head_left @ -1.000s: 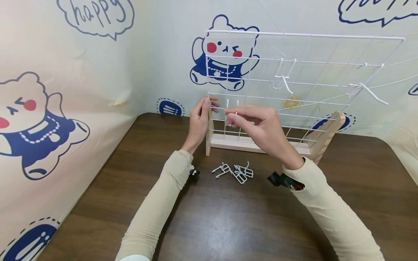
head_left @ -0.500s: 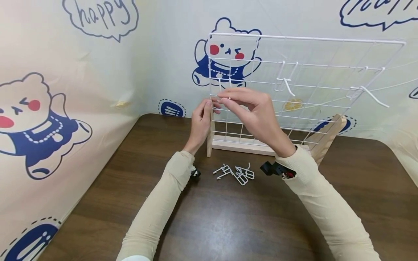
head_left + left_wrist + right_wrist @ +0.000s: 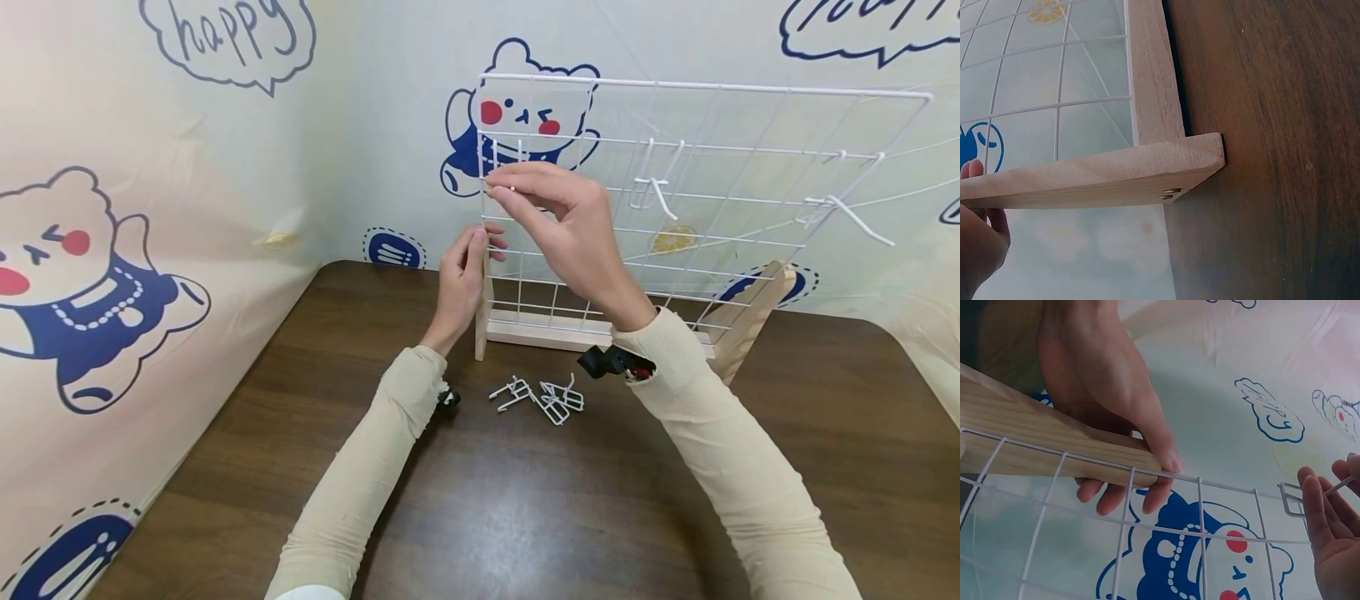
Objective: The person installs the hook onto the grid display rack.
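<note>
My left hand [image 3: 461,279] grips the wooden side post [image 3: 1085,181] at the left end of a white wire grid rack [image 3: 705,86]. In the right wrist view its fingers wrap round the post's upper end. Higher up, my right hand [image 3: 573,229] pinches a white wire hook [image 3: 1292,503] between thumb and fingers, close in front of the grid's upper left. Two prongs of that hook stick up above the fingertips in the head view; its middle is hidden by the fingers. Two similar hooks hang on the grid, one near the middle [image 3: 660,200] and one at the right [image 3: 855,218].
Several loose white hooks [image 3: 553,408] lie in a small heap on the brown table [image 3: 480,517], in front of the rack. Its right wooden foot [image 3: 753,321] stands on the table. A printed cloth [image 3: 247,167] hangs behind and to the left.
My right hand has risen and moved a little left with the hook, from the grid's lower left to its upper left. The left hand stays on the post.
</note>
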Tool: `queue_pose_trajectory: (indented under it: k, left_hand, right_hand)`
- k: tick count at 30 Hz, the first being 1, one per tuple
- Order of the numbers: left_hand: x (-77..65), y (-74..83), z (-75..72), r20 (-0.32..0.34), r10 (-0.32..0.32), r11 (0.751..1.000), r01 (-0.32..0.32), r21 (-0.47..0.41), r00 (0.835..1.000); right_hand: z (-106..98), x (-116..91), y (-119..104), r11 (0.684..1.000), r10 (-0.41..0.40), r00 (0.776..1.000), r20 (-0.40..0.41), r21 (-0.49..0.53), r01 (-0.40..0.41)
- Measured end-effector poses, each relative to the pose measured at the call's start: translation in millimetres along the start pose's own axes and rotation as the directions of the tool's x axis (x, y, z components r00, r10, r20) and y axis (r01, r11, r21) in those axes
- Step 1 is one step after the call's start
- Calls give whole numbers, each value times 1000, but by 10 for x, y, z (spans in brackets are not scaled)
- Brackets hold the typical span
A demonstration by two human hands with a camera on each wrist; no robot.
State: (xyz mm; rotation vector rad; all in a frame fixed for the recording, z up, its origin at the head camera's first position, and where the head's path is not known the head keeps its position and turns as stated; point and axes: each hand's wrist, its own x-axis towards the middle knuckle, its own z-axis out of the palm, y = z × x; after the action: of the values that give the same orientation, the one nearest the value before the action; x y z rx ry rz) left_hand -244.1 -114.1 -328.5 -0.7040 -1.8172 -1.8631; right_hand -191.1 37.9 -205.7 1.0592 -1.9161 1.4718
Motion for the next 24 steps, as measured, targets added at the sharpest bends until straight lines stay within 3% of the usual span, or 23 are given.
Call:
queue_pose_trajectory:
  k: [3, 12, 17, 24]
  left_hand:
    - [2, -19, 0, -2, 0, 1000, 0, -6, 1000]
    - [13, -29, 8, -3, 8, 1000, -8, -12, 1000]
    - [4, -25, 9, -1, 7, 1000, -7, -15, 1000]
    - [1, -24, 10, -13, 8, 1000, -8, -2, 1000]
  right_hand:
    - [12, 57, -33, 1000, -16, 1000, -5, -16, 16]
    - [-6, 217, 173, 1000, -19, 999, -29, -8, 18]
    - [23, 227, 23, 999, 18, 999, -37, 27, -17]
    - [38, 260, -121, 992, 129, 990, -63, 19, -128]
